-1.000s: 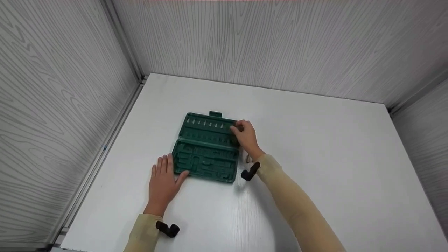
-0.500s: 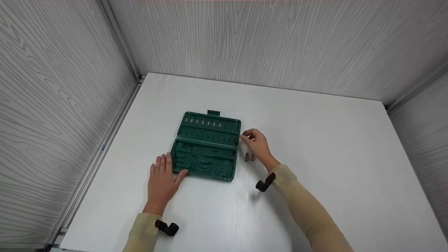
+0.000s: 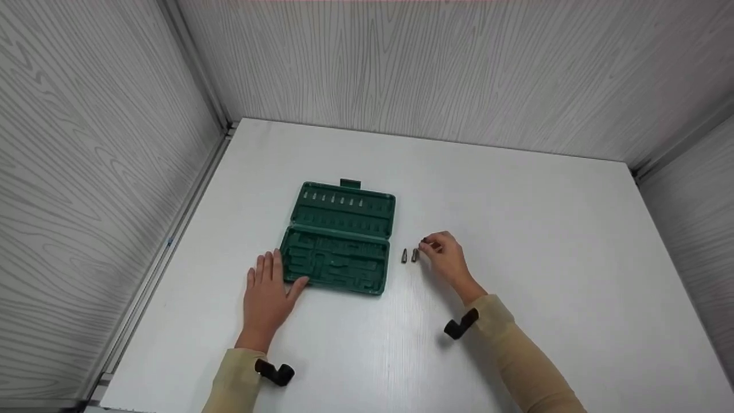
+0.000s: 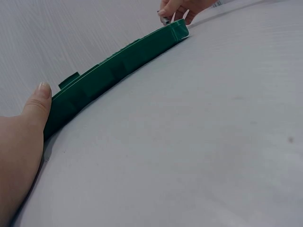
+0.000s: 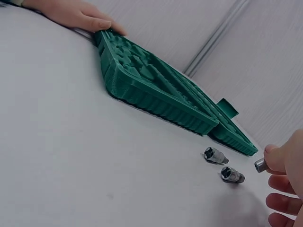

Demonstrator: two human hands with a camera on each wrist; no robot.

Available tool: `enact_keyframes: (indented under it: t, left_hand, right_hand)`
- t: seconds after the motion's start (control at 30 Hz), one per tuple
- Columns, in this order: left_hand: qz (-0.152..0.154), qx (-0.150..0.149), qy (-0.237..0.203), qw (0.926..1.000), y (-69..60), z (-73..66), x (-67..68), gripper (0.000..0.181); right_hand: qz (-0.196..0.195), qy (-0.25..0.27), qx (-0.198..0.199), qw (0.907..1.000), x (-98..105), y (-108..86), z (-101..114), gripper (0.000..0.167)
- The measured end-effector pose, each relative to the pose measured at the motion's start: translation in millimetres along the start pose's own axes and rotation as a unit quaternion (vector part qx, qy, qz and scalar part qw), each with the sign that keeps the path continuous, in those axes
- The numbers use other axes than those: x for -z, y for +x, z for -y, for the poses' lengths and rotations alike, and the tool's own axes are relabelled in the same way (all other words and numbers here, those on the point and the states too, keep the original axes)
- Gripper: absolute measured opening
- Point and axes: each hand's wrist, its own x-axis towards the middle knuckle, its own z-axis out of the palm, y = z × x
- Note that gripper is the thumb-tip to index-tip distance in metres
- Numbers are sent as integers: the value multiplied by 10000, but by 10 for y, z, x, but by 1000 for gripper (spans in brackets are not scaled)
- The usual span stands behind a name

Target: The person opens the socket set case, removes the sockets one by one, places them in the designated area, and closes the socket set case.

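An open green tool case (image 3: 338, 261) lies flat on the table. My left hand (image 3: 267, 295) rests at its near left corner, fingers straight along the side and thumb on the front edge. To the right of the case, my right hand (image 3: 450, 261) pinches a small metal bit socket (image 5: 261, 165) between thumb and index finger. Two more bit sockets, a left one (image 3: 404, 256) and a right one (image 3: 414, 255), lie side by side on the table between the case and that hand. Fingers hide most of the held socket.
A row of several small bits (image 3: 332, 198) sits in the far half of the case, whose latch (image 3: 350, 183) sticks out at the back. The white table (image 3: 516, 229) is bounded by a back wall (image 3: 430, 69) and a left wall (image 3: 103, 143).
My right hand has moved from the case's far right side toward me and to the right, carrying the bit socket beside the two on the table. The left hand stays put.
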Motion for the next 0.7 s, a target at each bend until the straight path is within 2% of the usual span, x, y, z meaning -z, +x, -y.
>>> enact_keyframes:
  t: [0.13, 0.27, 0.43, 0.7]
  left_hand:
    - [-84, -1, -37, 10000, 12, -1, 4, 90]
    - [-86, -30, -61, 9999, 16, -4, -3, 90]
    - [-66, -20, -58, 10000, 7, -13, 9, 90]
    - [-62, -51, -101, 9999, -4, -28, 31, 90]
  right_hand:
    - [-62, -251, 297, 9992, 25, -76, -42, 10]
    - [-61, -580, 410, 9975, 27, -139, -81, 8]
    - [-61, -742, 349, 9966, 2, -161, -92, 10]
    - [-358, -690, 179, 9968, -37, -179, -97, 10]
